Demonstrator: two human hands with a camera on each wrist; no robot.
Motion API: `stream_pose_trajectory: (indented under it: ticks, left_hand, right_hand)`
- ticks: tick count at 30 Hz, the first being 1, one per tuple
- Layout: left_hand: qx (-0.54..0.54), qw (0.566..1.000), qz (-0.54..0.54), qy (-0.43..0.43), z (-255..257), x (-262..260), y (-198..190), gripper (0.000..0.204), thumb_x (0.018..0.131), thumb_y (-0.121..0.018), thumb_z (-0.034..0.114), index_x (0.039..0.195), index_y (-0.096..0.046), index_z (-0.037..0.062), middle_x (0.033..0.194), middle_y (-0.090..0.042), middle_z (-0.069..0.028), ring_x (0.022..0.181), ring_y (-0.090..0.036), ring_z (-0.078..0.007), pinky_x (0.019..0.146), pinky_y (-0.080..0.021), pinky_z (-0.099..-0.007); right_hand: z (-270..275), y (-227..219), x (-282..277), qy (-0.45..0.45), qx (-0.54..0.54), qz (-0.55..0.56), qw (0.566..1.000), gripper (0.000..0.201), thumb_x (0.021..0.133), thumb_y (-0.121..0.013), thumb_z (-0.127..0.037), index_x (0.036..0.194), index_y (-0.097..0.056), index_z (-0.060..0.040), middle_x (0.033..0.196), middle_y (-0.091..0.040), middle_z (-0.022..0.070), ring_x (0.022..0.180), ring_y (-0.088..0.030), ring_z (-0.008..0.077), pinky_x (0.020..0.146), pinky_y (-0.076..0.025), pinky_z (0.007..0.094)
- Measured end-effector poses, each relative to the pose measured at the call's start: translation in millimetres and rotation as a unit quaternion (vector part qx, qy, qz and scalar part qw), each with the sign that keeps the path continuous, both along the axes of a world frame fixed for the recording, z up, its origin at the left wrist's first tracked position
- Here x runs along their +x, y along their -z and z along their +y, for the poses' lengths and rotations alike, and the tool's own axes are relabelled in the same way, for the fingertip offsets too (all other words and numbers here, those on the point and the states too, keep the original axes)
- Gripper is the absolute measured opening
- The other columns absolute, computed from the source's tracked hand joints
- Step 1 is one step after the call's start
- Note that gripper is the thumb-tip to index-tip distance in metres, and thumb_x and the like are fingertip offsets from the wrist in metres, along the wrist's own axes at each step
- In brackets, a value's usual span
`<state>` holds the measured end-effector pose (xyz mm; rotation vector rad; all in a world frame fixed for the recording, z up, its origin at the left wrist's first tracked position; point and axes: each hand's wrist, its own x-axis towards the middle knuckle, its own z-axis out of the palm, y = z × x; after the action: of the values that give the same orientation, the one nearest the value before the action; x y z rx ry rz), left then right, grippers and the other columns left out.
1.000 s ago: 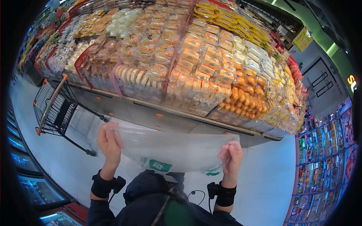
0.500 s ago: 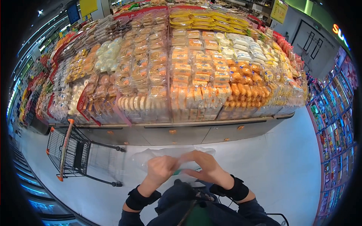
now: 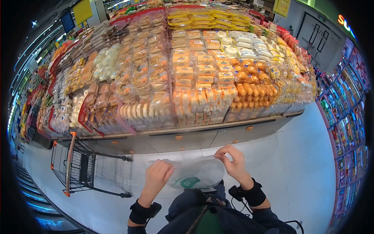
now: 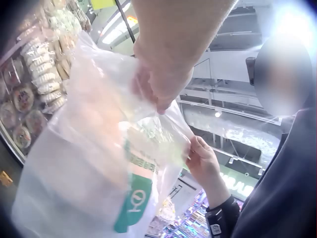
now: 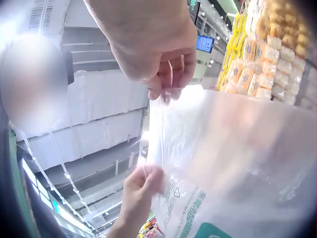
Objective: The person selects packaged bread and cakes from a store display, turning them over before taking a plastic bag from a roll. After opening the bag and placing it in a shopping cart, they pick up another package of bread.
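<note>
A clear plastic bag (image 3: 198,168) with green print hangs between my two hands, in front of my body. My left hand (image 3: 157,174) grips the bag's upper edge at one side, fingers curled into the film. At the other side my right hand (image 3: 234,163) pinches the edge between thumb and fingertips. From the left wrist, the bag (image 4: 74,163) spreads wide and loose below the hand, its green label facing the camera. The right wrist view shows the edge of the bag (image 5: 237,144) held at the right fingertips (image 5: 171,91).
A long display of wrapped breads and cakes (image 3: 202,70) stands ahead on a grey cabinet base (image 3: 183,143). At left is a black wire shopping cart (image 3: 80,167) with orange handle ends. Shelves of colourful packs (image 3: 346,148) line the right side; pale tiled floor (image 3: 288,171) lies between.
The bag was first stretched wide between both hands. The hands then came together over it, and now they are apart again, holding its edge at a narrower spread. The head view has also shifted.
</note>
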<state>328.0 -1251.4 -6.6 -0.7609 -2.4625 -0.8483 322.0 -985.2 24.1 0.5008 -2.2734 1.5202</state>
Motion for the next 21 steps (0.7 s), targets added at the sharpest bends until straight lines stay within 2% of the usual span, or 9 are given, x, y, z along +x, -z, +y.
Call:
stream_pose_trajectory:
  ticks: [4, 10, 13, 15, 16, 18, 21]
  left_hand:
    - [0.012, 0.999, -0.006, -0.034, -22, -1, 6, 0.011, 0.068, -0.064, 0.003, 0.077, -0.059, 0.0043, 0.071, -0.058, -0.0071, 0.066, -0.054, -0.0259, 0.056, -0.041, -0.0327]
    - [0.088, 0.993, -0.032, -0.075, -34, 1, 5, 0.011, 0.069, -0.063, -0.001, 0.079, -0.061, 0.0017, 0.074, -0.060, -0.0099, 0.068, -0.056, -0.0259, 0.060, -0.043, -0.0313]
    - [0.149, 0.982, -0.051, -0.101, -29, 3, -8, 0.012, 0.068, -0.063, -0.002, 0.080, -0.061, 0.0012, 0.074, -0.060, -0.0099, 0.067, -0.056, -0.0248, 0.060, -0.043, -0.0304]
    - [0.209, 0.965, -0.090, -0.128, -18, 7, -14, 0.014, 0.067, -0.064, -0.003, 0.080, -0.062, 0.0012, 0.074, -0.060, -0.0094, 0.066, -0.056, -0.0243, 0.060, -0.043, -0.0298]
    - [0.205, 0.971, -0.071, -0.097, -11, 5, -15, 0.014, 0.065, -0.065, -0.002, 0.079, -0.061, 0.0012, 0.073, -0.060, -0.0092, 0.066, -0.056, -0.0244, 0.060, -0.044, -0.0297]
    - [0.196, 0.979, -0.032, -0.035, 5, 1, -18, 0.016, 0.063, -0.067, -0.002, 0.078, -0.061, 0.0012, 0.072, -0.059, -0.0088, 0.065, -0.055, -0.0245, 0.059, -0.044, -0.0296]
    - [0.150, 0.987, 0.016, 0.051, 33, 0, -29, 0.020, 0.060, -0.069, -0.003, 0.077, -0.061, 0.0014, 0.071, -0.059, -0.0085, 0.065, -0.056, -0.0250, 0.059, -0.044, -0.0297]
  right_hand:
    - [22, 4, 0, 0.047, -0.016, -0.010, 0.999, 0.004, 0.076, -0.061, -0.003, 0.077, -0.058, 0.0000, 0.073, -0.060, 0.0087, 0.066, -0.056, 0.0191, 0.062, -0.044, 0.0265]
    - [34, 13, -4, 0.115, -0.033, 0.007, 0.993, 0.008, 0.078, -0.061, -0.006, 0.077, -0.057, 0.0003, 0.072, -0.060, 0.0088, 0.064, -0.056, 0.0183, 0.063, -0.044, 0.0258]
    - [40, 15, -10, 0.143, 0.002, -0.033, 0.989, 0.015, 0.075, -0.064, -0.008, 0.086, -0.057, -0.0011, 0.086, -0.060, 0.0103, 0.077, -0.057, 0.0203, 0.071, -0.044, 0.0306]
    - [22, -3, -12, 0.220, 0.115, 0.091, 0.964, 0.024, 0.073, -0.066, -0.010, 0.093, -0.055, -0.0029, 0.098, -0.057, 0.0111, 0.089, -0.054, 0.0223, 0.078, -0.043, 0.0346]
    - [7, -14, -12, 0.255, 0.172, 0.152, 0.939, 0.030, 0.072, -0.067, -0.011, 0.097, -0.054, -0.0039, 0.103, -0.055, 0.0115, 0.095, -0.053, 0.0232, 0.082, -0.042, 0.0367]
    - [-17, -21, -5, 0.042, 0.221, 0.142, 0.964, 0.044, 0.067, -0.070, -0.013, 0.106, -0.050, -0.0069, 0.115, -0.048, 0.0120, 0.106, -0.047, 0.0253, 0.089, -0.038, 0.0411]
    - [-50, -15, 1, -0.138, 0.235, 0.127, 0.954, 0.037, 0.066, -0.069, -0.009, 0.099, -0.054, -0.0070, 0.106, -0.055, 0.0109, 0.103, -0.050, 0.0255, 0.091, -0.039, 0.0388]
